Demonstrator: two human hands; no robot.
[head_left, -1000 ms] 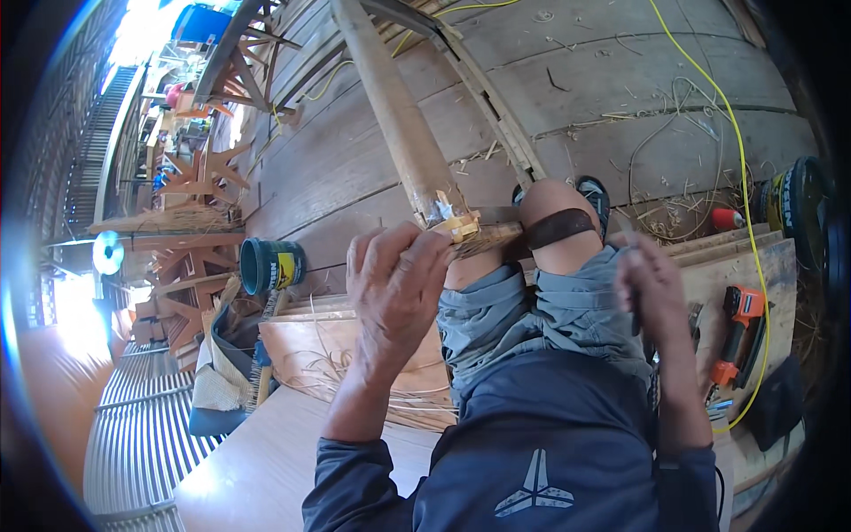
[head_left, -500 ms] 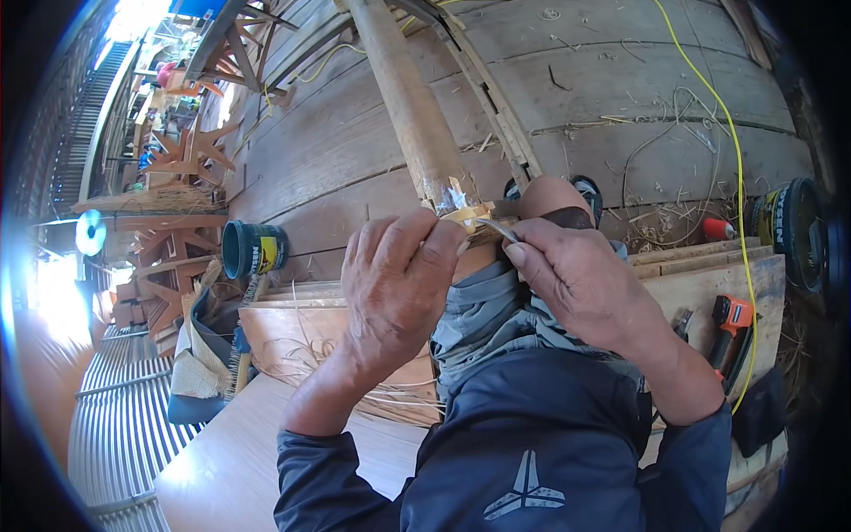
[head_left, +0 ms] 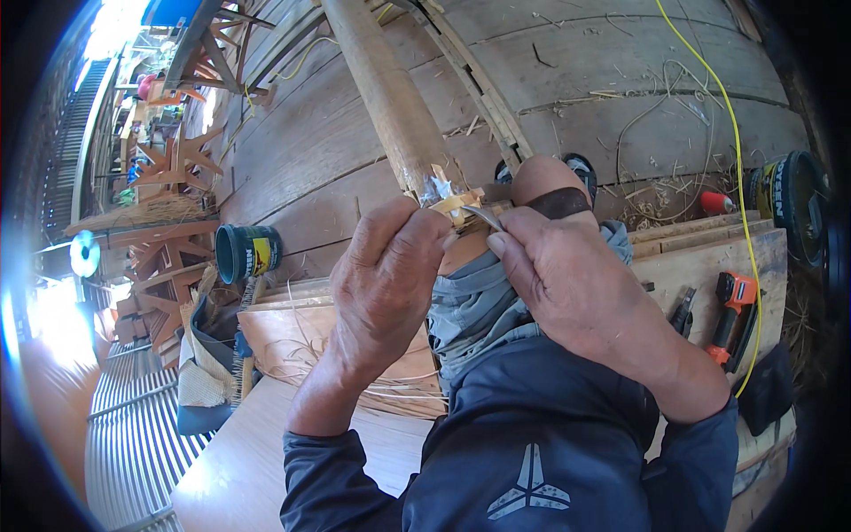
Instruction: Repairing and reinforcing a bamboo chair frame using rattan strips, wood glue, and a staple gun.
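Note:
A long wooden pole [head_left: 381, 80] reaches toward me, its near end wrapped with pale yellow strips [head_left: 459, 204] and a whitish, shiny patch. My left hand [head_left: 386, 293] is closed at that end, thumb and forefinger on the strips. My right hand [head_left: 567, 293] grips a thin metal tool [head_left: 481, 214], whose far part touches the strips; its handle is hidden in my fingers. My bent knee [head_left: 550, 177], with a dark band round it, is just beyond the right hand.
An orange power tool [head_left: 736, 310] and pliers [head_left: 683, 315] lie on boards to my right, beside a yellow cord [head_left: 743, 160]. Buckets stand left [head_left: 238, 253] and right [head_left: 793, 208]. A slatted wooden rail [head_left: 483, 97] runs beside the pole. Wooden frames [head_left: 177, 168] stack at left.
My right hand has come in from the right to the pole's end, holding the metal tool against the strips. My left hand has stayed at that end, turning slightly.

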